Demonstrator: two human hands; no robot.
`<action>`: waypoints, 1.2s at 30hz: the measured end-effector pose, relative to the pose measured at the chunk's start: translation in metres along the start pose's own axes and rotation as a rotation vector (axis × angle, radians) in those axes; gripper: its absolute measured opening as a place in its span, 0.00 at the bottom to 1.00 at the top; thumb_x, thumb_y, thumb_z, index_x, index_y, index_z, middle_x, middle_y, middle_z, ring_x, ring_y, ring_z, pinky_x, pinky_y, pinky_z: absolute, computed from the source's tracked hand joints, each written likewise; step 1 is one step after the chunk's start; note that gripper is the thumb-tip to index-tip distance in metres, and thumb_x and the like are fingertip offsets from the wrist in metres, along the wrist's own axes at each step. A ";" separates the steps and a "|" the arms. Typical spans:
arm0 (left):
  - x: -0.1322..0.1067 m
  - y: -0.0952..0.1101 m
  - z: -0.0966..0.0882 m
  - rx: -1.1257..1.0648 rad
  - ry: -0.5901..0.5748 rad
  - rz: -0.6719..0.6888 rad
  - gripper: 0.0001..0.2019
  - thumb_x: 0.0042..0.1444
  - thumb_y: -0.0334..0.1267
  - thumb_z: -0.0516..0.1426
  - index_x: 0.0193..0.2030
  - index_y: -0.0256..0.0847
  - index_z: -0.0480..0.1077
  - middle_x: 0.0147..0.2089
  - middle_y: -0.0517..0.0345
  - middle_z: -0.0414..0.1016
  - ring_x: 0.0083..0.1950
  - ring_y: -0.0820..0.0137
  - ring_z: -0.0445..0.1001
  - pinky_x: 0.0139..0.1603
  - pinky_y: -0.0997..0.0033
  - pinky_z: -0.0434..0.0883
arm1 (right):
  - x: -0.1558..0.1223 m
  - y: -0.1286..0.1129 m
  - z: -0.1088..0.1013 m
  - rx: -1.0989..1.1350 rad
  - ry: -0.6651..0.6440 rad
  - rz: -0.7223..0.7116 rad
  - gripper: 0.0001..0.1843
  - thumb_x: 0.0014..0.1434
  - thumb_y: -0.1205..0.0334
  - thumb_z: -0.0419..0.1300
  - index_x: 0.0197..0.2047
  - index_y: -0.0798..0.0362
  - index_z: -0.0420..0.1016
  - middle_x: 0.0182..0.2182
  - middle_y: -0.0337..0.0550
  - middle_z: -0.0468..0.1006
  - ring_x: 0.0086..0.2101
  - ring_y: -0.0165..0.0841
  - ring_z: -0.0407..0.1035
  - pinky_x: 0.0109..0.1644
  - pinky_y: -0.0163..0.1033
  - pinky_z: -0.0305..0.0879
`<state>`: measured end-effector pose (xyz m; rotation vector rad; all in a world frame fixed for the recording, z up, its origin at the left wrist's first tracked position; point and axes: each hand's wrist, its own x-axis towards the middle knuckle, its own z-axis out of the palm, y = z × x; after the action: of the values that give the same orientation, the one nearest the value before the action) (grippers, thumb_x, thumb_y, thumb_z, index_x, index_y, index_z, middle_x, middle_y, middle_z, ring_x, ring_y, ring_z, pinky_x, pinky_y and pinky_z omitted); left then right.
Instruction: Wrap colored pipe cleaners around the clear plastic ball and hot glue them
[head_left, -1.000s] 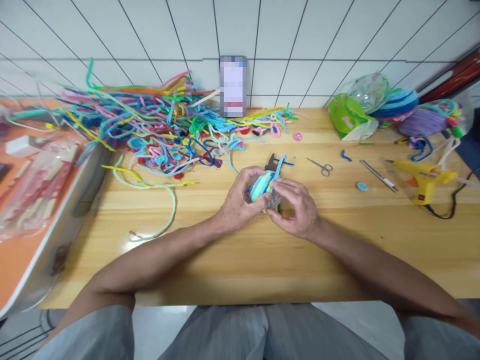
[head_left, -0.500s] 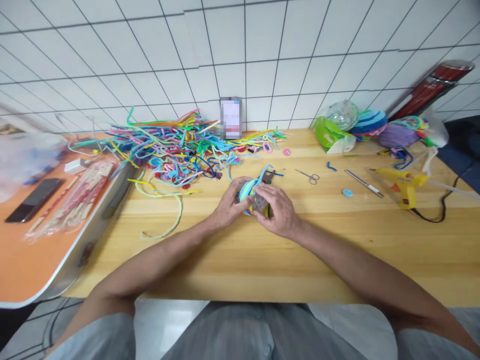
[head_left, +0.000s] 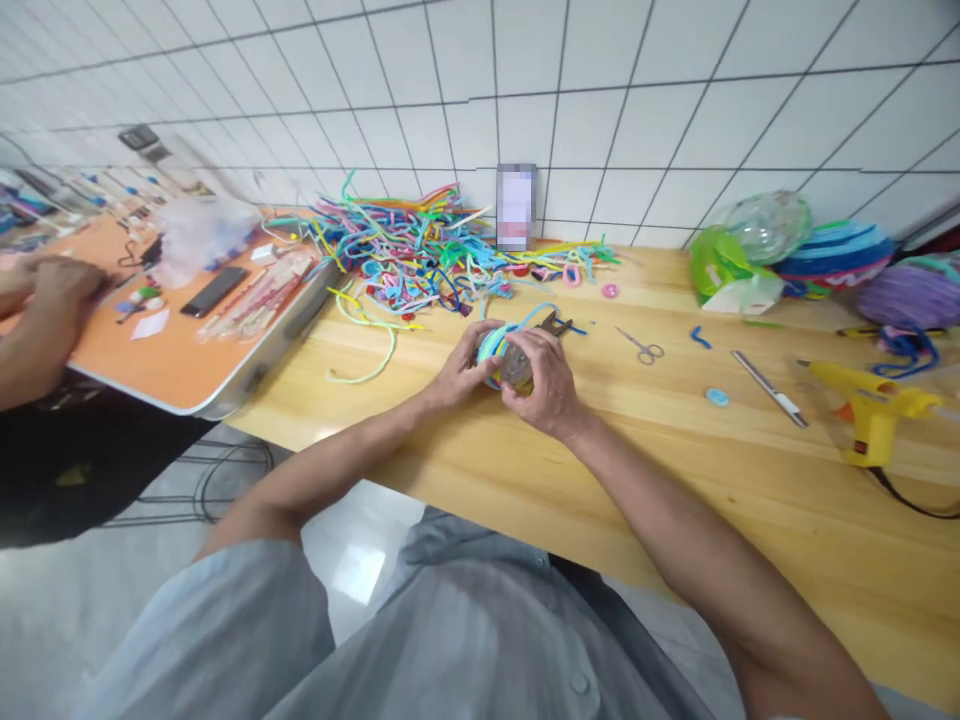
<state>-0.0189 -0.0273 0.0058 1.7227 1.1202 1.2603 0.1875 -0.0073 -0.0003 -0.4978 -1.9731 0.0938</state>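
In the head view, I have the left hand (head_left: pixel 459 370) with its fingers wrapped around the banded side of a clear rounded shell (head_left: pixel 517 368), and the right hand (head_left: pixel 553 388) grasping its bare side. The shell is midway between the front and back edges of the tabletop (head_left: pixel 480 450), just short of a dark pliers-like tool (head_left: pixel 556 325) (resting or lifted, I can't tell). I judge it light and hollow, slick where bare and perhaps easily dented; the fuzzy strips (head_left: pixel 493 345) look soft and grippy. I'd hold it there, gently, from opposite sides.
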 end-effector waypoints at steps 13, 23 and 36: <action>-0.013 0.002 0.014 0.059 0.077 0.088 0.36 0.67 0.65 0.62 0.70 0.43 0.63 0.72 0.39 0.70 0.75 0.53 0.72 0.80 0.46 0.69 | -0.002 0.000 -0.006 0.018 -0.028 -0.026 0.40 0.64 0.67 0.63 0.77 0.49 0.59 0.62 0.60 0.80 0.65 0.54 0.76 0.67 0.68 0.79; -0.011 0.008 0.002 -0.014 -0.047 0.045 0.31 0.70 0.65 0.59 0.70 0.49 0.63 0.74 0.44 0.67 0.77 0.55 0.69 0.83 0.49 0.67 | -0.002 0.000 -0.010 0.029 -0.079 0.001 0.44 0.64 0.66 0.66 0.79 0.46 0.57 0.64 0.57 0.80 0.65 0.53 0.76 0.68 0.64 0.79; -0.011 0.005 0.008 0.001 -0.061 0.186 0.31 0.72 0.55 0.62 0.73 0.44 0.59 0.74 0.38 0.67 0.78 0.52 0.69 0.82 0.45 0.67 | 0.002 -0.005 -0.031 -0.064 -0.155 -0.022 0.45 0.65 0.56 0.68 0.80 0.45 0.56 0.62 0.56 0.81 0.63 0.56 0.78 0.65 0.70 0.80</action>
<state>-0.0115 -0.0399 0.0041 1.8886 0.9431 1.3088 0.2127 -0.0160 0.0163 -0.5233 -2.1379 0.0574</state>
